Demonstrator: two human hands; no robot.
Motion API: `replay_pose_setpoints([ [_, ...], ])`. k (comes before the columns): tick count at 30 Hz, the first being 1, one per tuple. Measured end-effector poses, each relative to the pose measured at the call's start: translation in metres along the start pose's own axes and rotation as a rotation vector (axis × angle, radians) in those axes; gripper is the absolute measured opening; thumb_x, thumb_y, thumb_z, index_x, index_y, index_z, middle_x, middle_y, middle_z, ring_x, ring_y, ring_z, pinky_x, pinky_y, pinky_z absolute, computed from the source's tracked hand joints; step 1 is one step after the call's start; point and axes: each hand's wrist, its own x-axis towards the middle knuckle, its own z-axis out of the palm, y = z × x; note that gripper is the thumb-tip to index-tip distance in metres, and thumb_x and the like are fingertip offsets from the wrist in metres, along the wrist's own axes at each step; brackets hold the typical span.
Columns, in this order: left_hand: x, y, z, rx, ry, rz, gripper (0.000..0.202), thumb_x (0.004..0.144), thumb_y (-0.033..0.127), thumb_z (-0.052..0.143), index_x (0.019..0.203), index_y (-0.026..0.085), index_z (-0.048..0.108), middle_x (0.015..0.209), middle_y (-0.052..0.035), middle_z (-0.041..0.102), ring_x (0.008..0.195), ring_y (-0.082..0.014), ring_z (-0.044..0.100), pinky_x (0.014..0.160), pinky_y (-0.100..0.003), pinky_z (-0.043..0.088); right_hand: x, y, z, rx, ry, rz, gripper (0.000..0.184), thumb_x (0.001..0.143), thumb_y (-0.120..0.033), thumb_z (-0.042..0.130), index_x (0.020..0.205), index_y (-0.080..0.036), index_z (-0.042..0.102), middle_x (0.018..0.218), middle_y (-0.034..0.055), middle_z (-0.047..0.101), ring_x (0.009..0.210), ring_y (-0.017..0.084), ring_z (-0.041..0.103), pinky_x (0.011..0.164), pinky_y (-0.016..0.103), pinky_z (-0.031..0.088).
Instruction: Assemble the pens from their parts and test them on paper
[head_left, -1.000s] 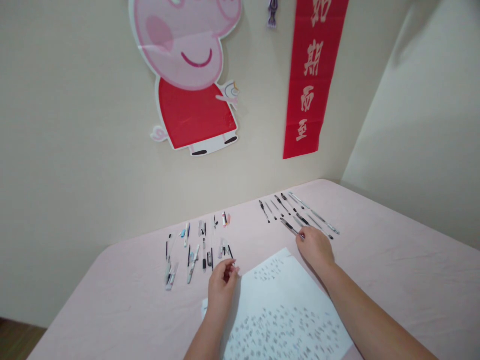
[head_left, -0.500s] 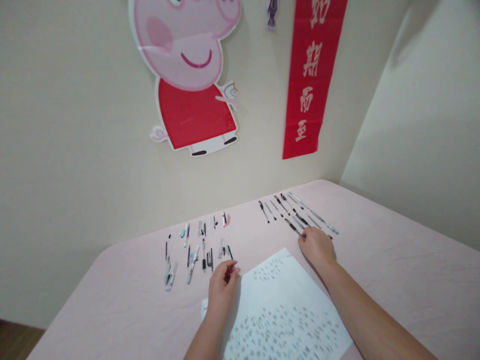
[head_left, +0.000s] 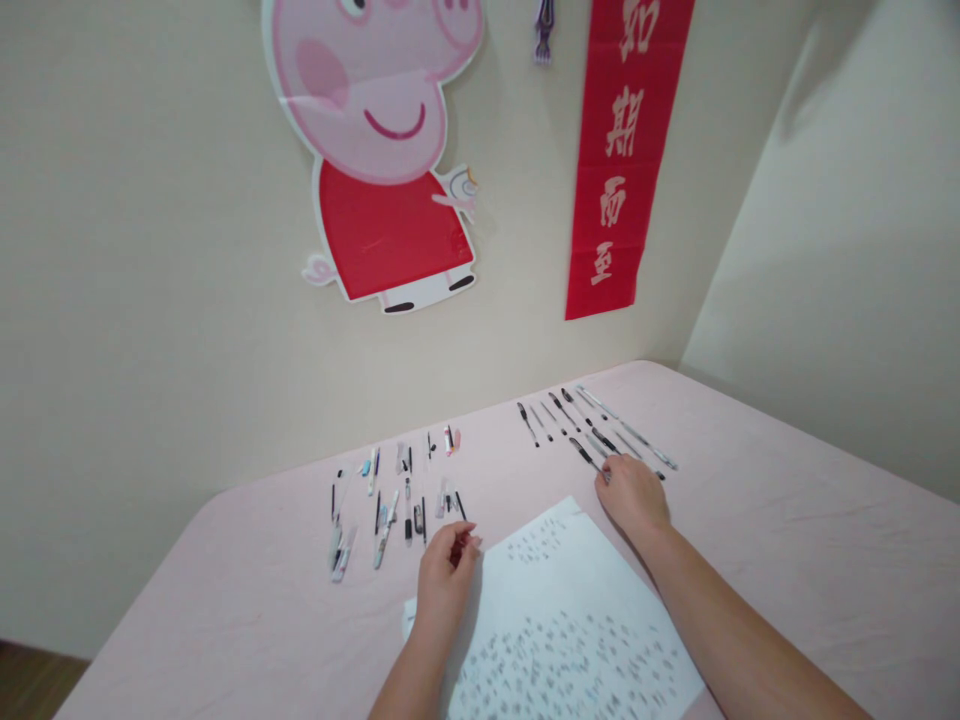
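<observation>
My right hand [head_left: 634,493] is at the lower end of a black-gripped pen [head_left: 581,451], with its fingers closed on that end. The fingertips are partly hidden behind the hand, and other pens, such as the black-capped one [head_left: 602,440], lie just beyond it. Over the left edge of a white paper sheet [head_left: 585,580], covered with small dark marks, rests my left hand [head_left: 448,570]. Its fingers are loosely curled, with a gap between thumb and forefinger and nothing visible in them. A thin black rod [head_left: 460,505] lies just past those fingers.
Several pen parts, caps and refills lie in two rows at left, among them a white pen barrel [head_left: 386,530] and a black-ended pen [head_left: 408,515]. A long clear pen [head_left: 637,432] lies at far right. The pink-covered table [head_left: 247,590] meets the wall behind.
Both hands stay almost where they were; the right hand has shifted very slightly. The view has tilted up a touch.
</observation>
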Motion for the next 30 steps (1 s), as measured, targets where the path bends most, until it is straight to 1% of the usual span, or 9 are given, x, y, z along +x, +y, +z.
replay_pose_setpoints([
  [3,0.0,0.002,0.0,0.009,-0.001,-0.004,0.026,0.069,0.037,0.066,0.085,0.017,0.069,0.07,-0.0047,0.066,0.063,-0.0186,0.06,0.061,-0.031,0.046,-0.001,-0.002,0.0,0.048,0.046,-0.04,0.013,0.082,-0.018,0.051,0.082,-0.015,0.064,0.084,0.0101,0.063,0.081,0.022,0.057,0.071,0.031,0.037],
  [7,0.001,0.001,-0.001,-0.04,-0.019,-0.026,0.025,0.071,0.039,0.064,0.084,0.017,0.066,0.074,-0.0053,0.066,0.067,-0.0192,0.061,0.064,-0.031,0.047,-0.003,-0.011,0.002,0.125,0.082,-0.119,0.014,0.081,-0.014,0.048,0.075,-0.017,0.06,0.079,0.0066,0.06,0.078,0.02,0.054,0.07,0.03,0.035],
  [9,0.002,-0.001,-0.001,-0.089,-0.018,-0.04,0.026,0.073,0.04,0.061,0.084,0.017,0.063,0.072,-0.0043,0.065,0.067,-0.0183,0.061,0.063,-0.031,0.047,-0.005,-0.016,0.002,0.175,0.073,-0.159,0.013,0.078,-0.013,0.048,0.07,-0.018,0.058,0.076,0.005,0.058,0.076,0.019,0.052,0.069,0.029,0.034],
  [13,0.004,0.0,-0.001,-0.195,0.031,-0.068,0.029,0.076,0.046,0.059,0.086,0.019,0.056,0.062,0.0023,0.056,0.052,-0.0123,0.053,0.052,-0.025,0.042,-0.01,-0.026,0.003,0.255,0.055,-0.215,0.012,0.071,-0.011,0.048,0.064,-0.019,0.054,0.07,0.0028,0.054,0.072,0.018,0.048,0.064,0.028,0.032],
  [18,0.003,0.007,-0.001,-0.286,0.048,-0.122,0.033,0.076,0.052,0.058,0.076,0.02,0.048,0.06,0.0041,0.053,0.048,-0.0093,0.049,0.048,-0.023,0.04,-0.013,-0.041,-0.002,0.316,0.001,-0.283,0.013,0.068,-0.008,0.048,0.061,-0.019,0.051,0.067,0.0014,0.052,0.068,0.016,0.047,0.062,0.028,0.031],
  [21,0.002,0.01,-0.002,-0.314,0.075,-0.153,0.034,0.077,0.053,0.057,0.073,0.02,0.047,0.058,0.0048,0.05,0.047,-0.0085,0.047,0.047,-0.021,0.038,-0.016,-0.057,-0.005,0.362,-0.061,-0.351,0.014,0.07,-0.006,0.048,0.065,-0.018,0.054,0.069,0.0024,0.055,0.071,0.017,0.05,0.065,0.028,0.034],
  [24,0.001,0.011,-0.003,-0.329,0.11,-0.18,0.034,0.077,0.052,0.057,0.072,0.021,0.046,0.054,0.0061,0.047,0.046,-0.0079,0.044,0.045,-0.02,0.036,-0.022,-0.079,-0.004,0.408,-0.131,-0.443,0.015,0.073,-0.006,0.049,0.07,-0.017,0.059,0.076,0.005,0.06,0.078,0.018,0.053,0.071,0.029,0.038],
  [28,0.001,0.011,-0.003,-0.383,0.149,-0.208,0.033,0.078,0.051,0.057,0.071,0.021,0.045,0.057,0.0062,0.045,0.046,-0.0073,0.042,0.045,-0.02,0.035,-0.029,-0.113,0.002,0.48,-0.186,-0.576,0.017,0.077,-0.008,0.052,0.086,-0.016,0.064,0.089,0.0075,0.064,0.088,0.02,0.055,0.08,0.03,0.042],
  [30,0.001,0.01,-0.002,-0.387,0.148,-0.211,0.033,0.079,0.05,0.056,0.07,0.02,0.045,0.057,0.0062,0.045,0.047,-0.0073,0.043,0.046,-0.02,0.036,-0.031,-0.13,0.005,0.526,-0.195,-0.634,0.019,0.077,-0.009,0.054,0.092,-0.015,0.065,0.095,0.0083,0.064,0.095,0.021,0.055,0.085,0.031,0.043],
])
